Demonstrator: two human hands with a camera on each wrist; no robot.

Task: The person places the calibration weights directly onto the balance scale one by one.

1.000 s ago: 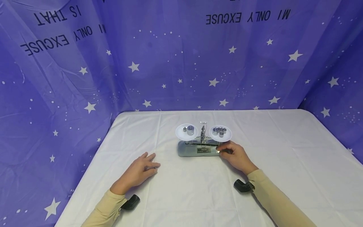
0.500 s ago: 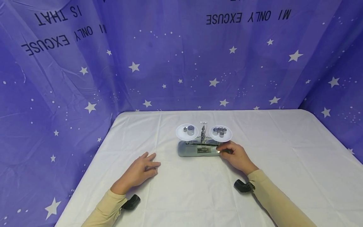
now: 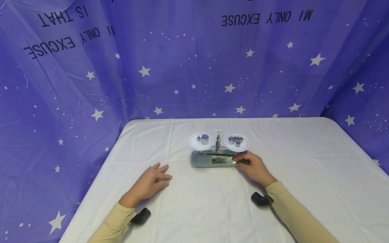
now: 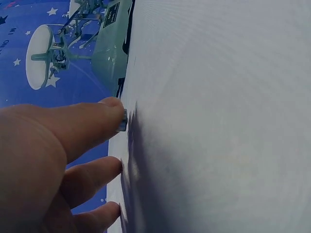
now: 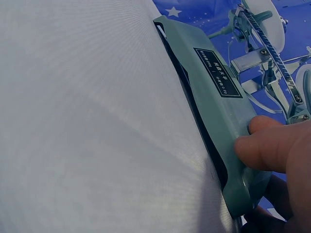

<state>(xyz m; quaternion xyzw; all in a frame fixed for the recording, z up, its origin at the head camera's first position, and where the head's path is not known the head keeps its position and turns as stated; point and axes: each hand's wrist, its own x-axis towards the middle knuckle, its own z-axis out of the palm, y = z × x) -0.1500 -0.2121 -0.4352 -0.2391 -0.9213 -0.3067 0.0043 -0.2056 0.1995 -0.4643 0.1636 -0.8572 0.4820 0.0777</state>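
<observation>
A table balance with a grey-green base [image 3: 199, 161] stands on the white cloth. Its left pan [image 3: 194, 146] carries a large metal weight [image 3: 205, 140] and a small one [image 3: 198, 138]. On the right pan [image 3: 243, 147] several metal weights [image 3: 238, 144] sit close together. My right hand [image 3: 255, 168] grips the base's right end, thumb on the front face [image 5: 228, 126]. To the left of the balance, my left hand [image 3: 149, 182] is low over the cloth, other fingers spread. It pinches a small metal weight [image 4: 123, 121], mostly hidden behind the thumb.
A white cloth [image 3: 206, 209] covers the table. Purple star-printed curtains [image 3: 194, 60] hang behind it and at both sides. Black wrist mounts [image 3: 141, 216] stick out below both sleeves.
A bit of the small metal weight has come into sight between my left thumb and finger. The right hand keeps its grip on the base, and the pans look the same.
</observation>
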